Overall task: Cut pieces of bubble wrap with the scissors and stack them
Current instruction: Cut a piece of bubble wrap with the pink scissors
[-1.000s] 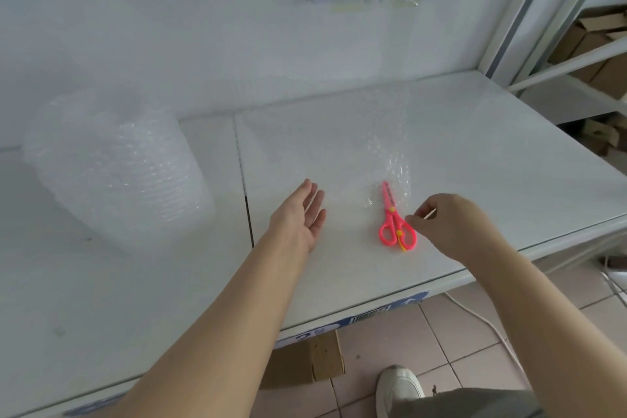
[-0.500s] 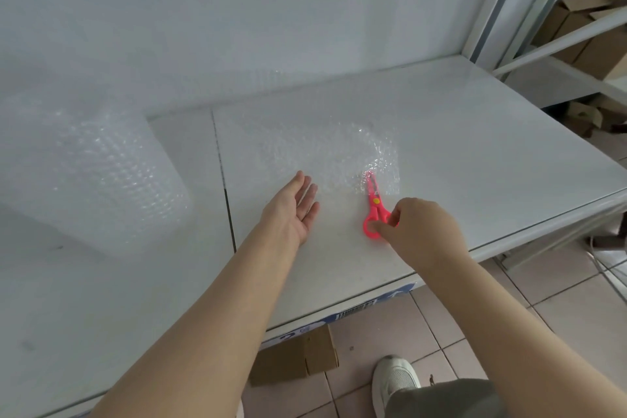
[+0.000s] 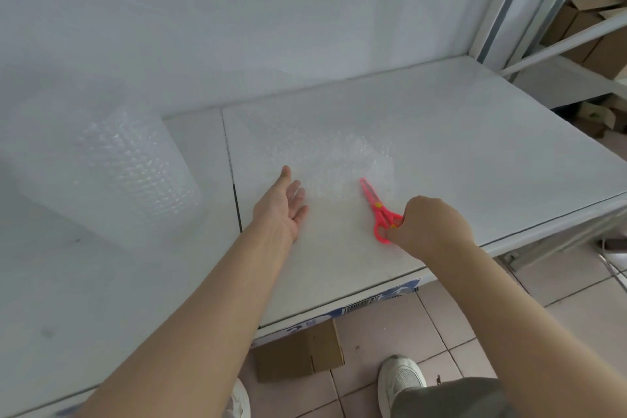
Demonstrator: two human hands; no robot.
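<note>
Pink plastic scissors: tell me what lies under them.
The pink plastic scissors lie on the white table, blade tips over the clear bubble wrap sheet. The right hand covers part of the handles.

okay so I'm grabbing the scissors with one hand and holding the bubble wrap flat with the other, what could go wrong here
The right hand pinches only the handle loops of the scissors, so they could slip or swing as they lift.

The closed blades point toward the bubble wrap sheet near the left hand; keep those fingers back.

The clear sheet is hard to see on the white table, so cuts may wander.
</note>
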